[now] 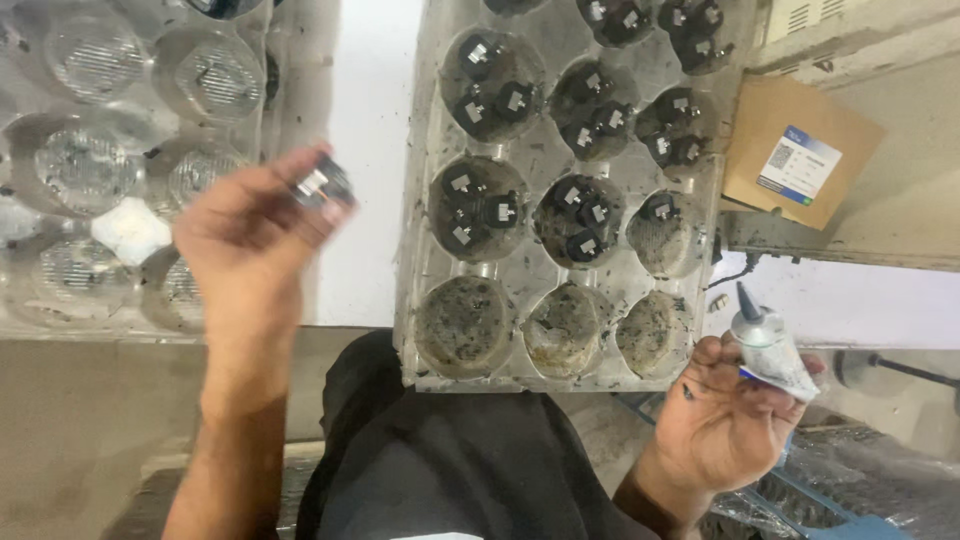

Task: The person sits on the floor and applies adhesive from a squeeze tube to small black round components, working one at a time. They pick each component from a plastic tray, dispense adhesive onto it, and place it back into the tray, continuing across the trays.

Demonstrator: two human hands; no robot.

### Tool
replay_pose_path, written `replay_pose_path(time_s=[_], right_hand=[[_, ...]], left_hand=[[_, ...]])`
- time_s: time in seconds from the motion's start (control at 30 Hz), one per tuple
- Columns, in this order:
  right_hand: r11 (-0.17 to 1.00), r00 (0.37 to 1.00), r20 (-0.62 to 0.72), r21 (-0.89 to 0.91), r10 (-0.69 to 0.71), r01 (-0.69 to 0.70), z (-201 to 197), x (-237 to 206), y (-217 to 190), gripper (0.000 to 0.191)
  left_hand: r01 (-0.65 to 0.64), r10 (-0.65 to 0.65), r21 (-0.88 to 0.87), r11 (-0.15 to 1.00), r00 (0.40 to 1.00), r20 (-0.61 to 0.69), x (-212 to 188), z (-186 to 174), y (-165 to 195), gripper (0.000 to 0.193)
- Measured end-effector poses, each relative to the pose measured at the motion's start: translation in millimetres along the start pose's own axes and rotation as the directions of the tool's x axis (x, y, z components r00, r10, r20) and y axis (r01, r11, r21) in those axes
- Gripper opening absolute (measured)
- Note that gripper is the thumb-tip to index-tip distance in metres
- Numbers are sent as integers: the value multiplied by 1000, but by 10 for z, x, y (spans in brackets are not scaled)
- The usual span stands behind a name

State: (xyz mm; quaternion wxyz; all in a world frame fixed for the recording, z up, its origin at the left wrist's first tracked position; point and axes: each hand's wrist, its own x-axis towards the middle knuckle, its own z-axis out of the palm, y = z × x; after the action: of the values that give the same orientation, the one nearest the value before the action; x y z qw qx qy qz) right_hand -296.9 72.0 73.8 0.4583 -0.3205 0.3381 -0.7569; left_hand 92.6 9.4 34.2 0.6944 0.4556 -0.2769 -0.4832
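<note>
Right hand [722, 412] grips a glue tube [771, 350]; left hand [245, 240] pinches a small black part [325, 185].

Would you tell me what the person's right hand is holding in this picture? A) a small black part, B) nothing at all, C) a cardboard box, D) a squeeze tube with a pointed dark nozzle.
D: the right hand grips a squeeze tube, its dark pointed nozzle aimed upward, beside the clear tray of small black parts.

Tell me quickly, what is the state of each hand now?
Left hand: closed on a small black and silver part, held at the fingertips.
Right hand: closed around a small grey-nozzled tube.
</note>
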Motion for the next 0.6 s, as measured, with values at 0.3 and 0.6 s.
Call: replay_pose_path(time_s=[0.3, 0.6], right_hand=[[919, 950, 209, -275, -231, 283, 436, -350, 215, 35], [710, 855, 342, -481, -389, 515, 559, -361, 242, 32]], left_hand=[[64, -81, 68, 996, 948, 309, -680, 927, 197, 45], [90, -104, 54, 994, 926, 363, -789, 903, 257, 48]])
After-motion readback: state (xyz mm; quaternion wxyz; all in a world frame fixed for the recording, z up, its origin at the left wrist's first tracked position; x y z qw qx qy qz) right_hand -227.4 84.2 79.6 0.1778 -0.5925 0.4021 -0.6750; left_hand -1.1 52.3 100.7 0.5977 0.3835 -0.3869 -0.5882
